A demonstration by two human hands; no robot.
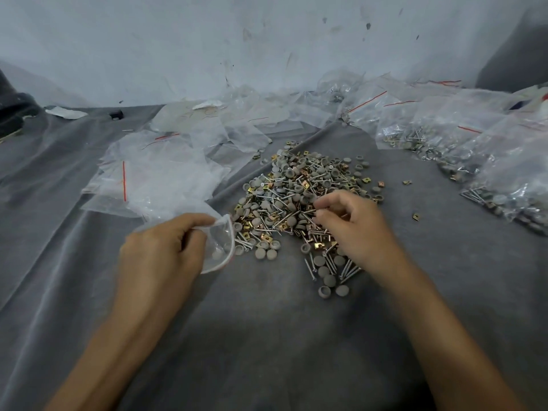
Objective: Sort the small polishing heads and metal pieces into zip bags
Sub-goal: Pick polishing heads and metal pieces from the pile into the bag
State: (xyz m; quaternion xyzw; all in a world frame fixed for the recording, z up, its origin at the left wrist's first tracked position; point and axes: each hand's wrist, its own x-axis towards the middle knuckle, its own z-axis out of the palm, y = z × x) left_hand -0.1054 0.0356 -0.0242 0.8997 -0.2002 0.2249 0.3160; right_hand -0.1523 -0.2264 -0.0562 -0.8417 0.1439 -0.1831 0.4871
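The left hand (161, 247) pinches the mouth of a small clear zip bag (221, 247) with curled fingers, a few grey polishing heads lying inside it, just beside the near-left edge of the pile (296, 185) of grey heads, screws and gold metal pieces on the grey cloth (267, 336). The right hand (353, 223) rests on the pile's near-right side, its fingers curled with thumb and forefinger close together, though whether they grip a piece cannot be told. Empty bags (160, 179) lie left of the pile and filled bags (444, 126) to its right.
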